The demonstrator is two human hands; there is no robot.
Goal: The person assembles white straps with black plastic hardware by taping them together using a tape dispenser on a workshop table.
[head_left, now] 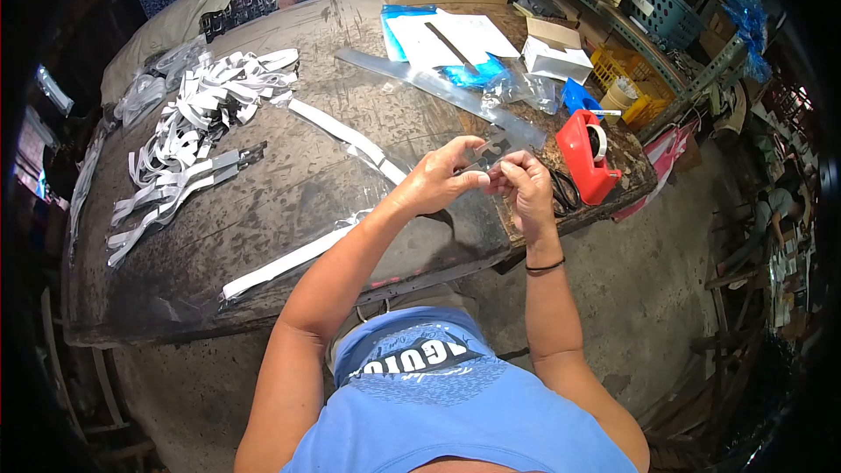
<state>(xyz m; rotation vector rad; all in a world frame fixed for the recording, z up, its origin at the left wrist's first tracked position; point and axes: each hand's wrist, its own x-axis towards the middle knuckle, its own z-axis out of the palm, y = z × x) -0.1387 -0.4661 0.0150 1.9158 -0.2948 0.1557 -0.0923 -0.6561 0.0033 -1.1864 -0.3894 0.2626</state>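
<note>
Just right of the frame's centre, our left hand [445, 175] and right hand [527, 188] come close together, fingertips narrowed on a small piece [484, 158], too hidden to identify. The table's [289, 180] near edge runs just below them; a red tape dispenser [580, 158] sits near its right edge. Toward the upper left, dark tabletop stretches between two white strips [343, 133] and piled white straps [219, 88].
</note>
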